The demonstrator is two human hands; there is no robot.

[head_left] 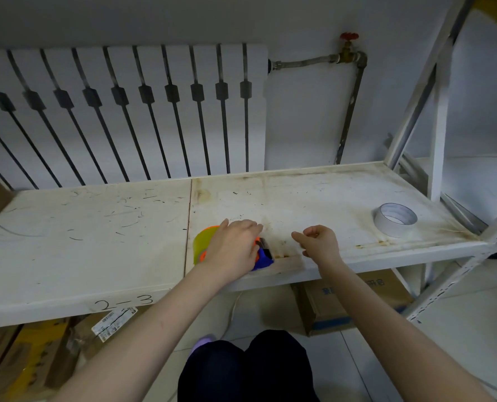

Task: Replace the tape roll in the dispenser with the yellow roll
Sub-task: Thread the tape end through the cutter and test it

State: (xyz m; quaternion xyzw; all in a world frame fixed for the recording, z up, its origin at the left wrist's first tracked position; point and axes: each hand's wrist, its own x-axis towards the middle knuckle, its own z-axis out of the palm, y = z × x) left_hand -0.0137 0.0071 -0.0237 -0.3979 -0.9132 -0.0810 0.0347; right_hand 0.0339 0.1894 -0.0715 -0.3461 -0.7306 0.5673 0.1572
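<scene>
Two rolls of tape are in view, and they tell us roughly where the job stands. The yellow roll [202,242] sits in the orange-and-blue tape dispenser [263,258] near the front edge of the white shelf [96,227], while the white roll [395,219] lies flat on the same shelf, well apart to the right, out of play. From this we judge the swap itself is largely done and we are at the threading or checking stage.

Our left hand [235,248] lies over the top of the dispenser, palm down, fingers curled over its body and pinning it to the shelf; it hides most of the hub, so we cannot tell whether the roll is fully seated. Our right hand [318,242] hovers just to the right of the dispenser's blue cutter end, thumb and forefinger pinched nearly together, the other fingers loosely curled. Whether a strip of tape is caught in that pinch we cannot tell; none is visible between hand and blade.

The next move, as we read it, calls for finding the free end of the yellow tape and drawing it over the roller to the serrated blade, the left hand pressing down so the dispenser does not slide off the front lip. Fingertips near the blade want care.
</scene>
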